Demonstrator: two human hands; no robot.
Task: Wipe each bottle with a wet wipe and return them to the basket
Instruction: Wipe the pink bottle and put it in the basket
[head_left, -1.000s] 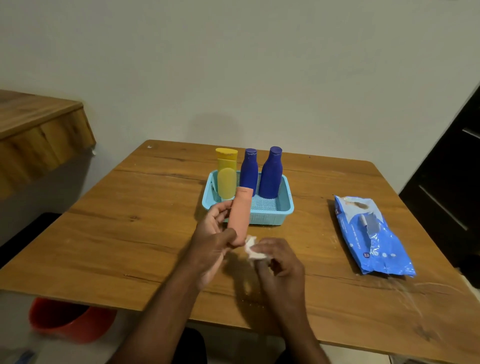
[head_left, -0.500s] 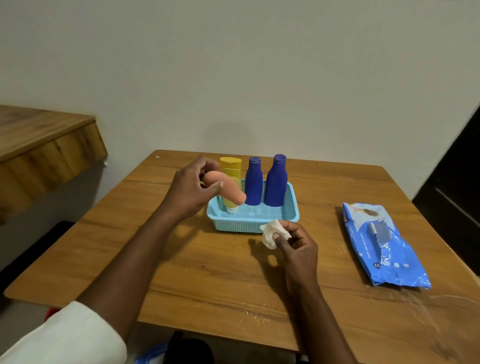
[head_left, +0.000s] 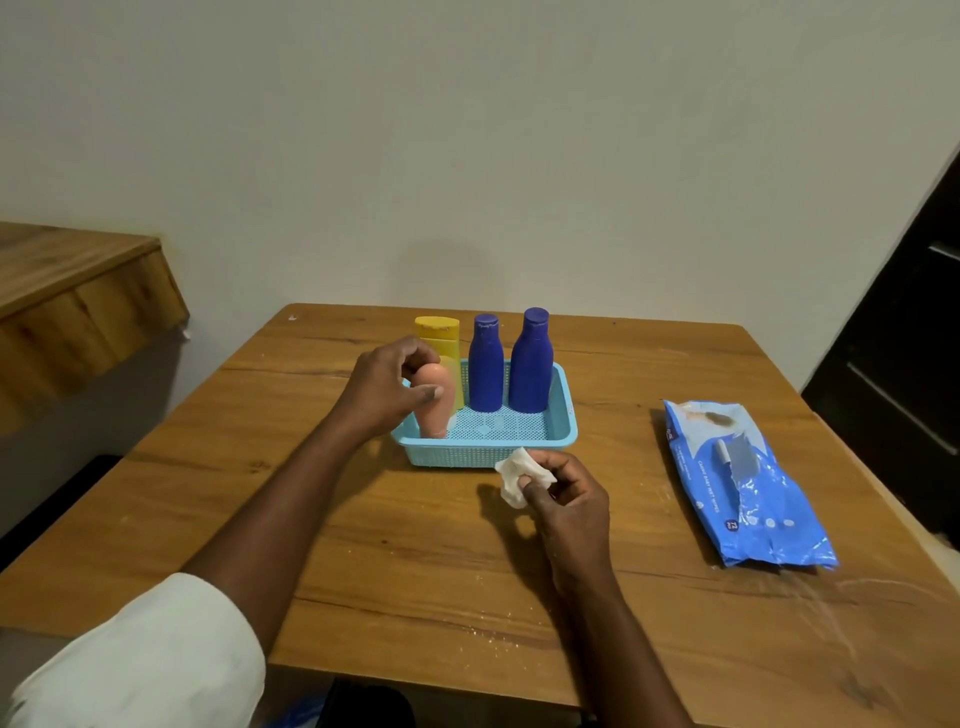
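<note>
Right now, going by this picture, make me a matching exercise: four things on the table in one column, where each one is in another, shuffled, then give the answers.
Things
1. peach plastic bottle
2. crumpled white wet wipe
3. blue wipes packet
4. yellow plastic bottle

Places
A. flat on the wooden table, right of the light blue plastic basket
B. pinched in the right hand
C. standing at the basket's back left
D. gripped by the left hand, base in the basket

Pairs: 1-D, 2-B, 3-A, 4-C

Wipes pack (head_left: 743, 483): number "72" in small badge; other print unreadable
</note>
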